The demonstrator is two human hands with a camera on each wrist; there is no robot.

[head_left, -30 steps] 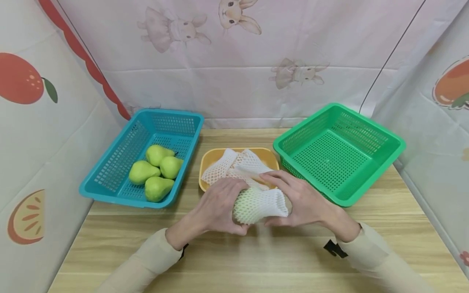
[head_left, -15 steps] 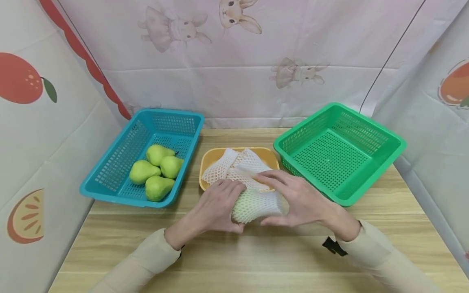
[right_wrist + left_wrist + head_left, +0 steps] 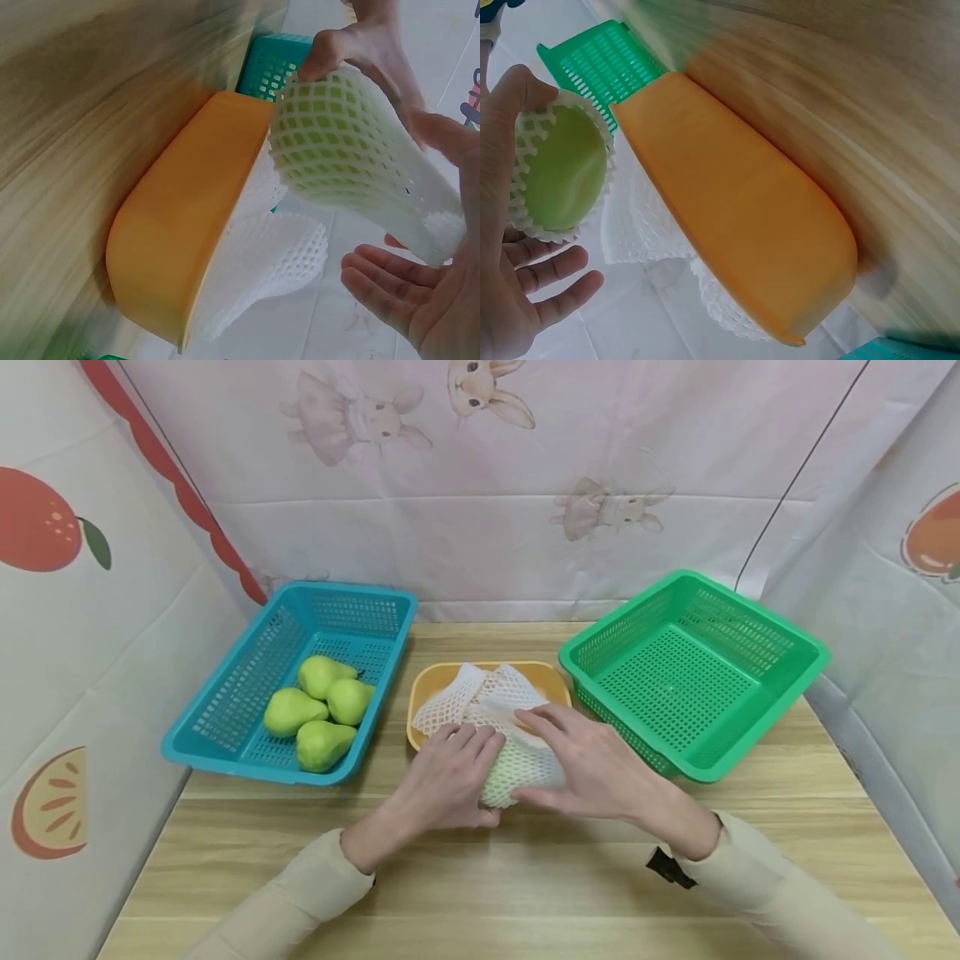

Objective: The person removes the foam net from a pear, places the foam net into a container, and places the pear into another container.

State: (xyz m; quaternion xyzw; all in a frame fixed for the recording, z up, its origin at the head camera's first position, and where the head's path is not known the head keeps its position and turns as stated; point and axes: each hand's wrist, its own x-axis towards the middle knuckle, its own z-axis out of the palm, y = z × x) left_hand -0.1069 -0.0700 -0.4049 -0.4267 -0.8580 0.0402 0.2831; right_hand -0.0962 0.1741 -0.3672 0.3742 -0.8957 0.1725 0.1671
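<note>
A green pear (image 3: 566, 169) sits inside a white foam net sleeve (image 3: 337, 142); its bare rounded end shows through the sleeve's mouth in the left wrist view. My left hand (image 3: 450, 777) grips the wide end, thumb on one side and fingers on the other. Around the sleeve's narrow end is my right hand (image 3: 600, 764), thumb and fingers spread apart, with that end close against the palm. Both hands are over the front edge of a yellow tray (image 3: 423, 693), where more white foam nets (image 3: 450, 702) lie. In the head view the right hand hides part of the sleeve.
To the left stands a blue basket (image 3: 217, 768) with several green pears (image 3: 324, 745) in it. A green basket (image 3: 697, 772) is at the right, close to the tray's corner. All rest on a wooden table (image 3: 487, 893), with printed cloth (image 3: 480, 560) behind.
My right hand has moved left over the sleeve's narrow end, which earlier stuck out toward it. The left hand keeps its grip and has barely moved.
</note>
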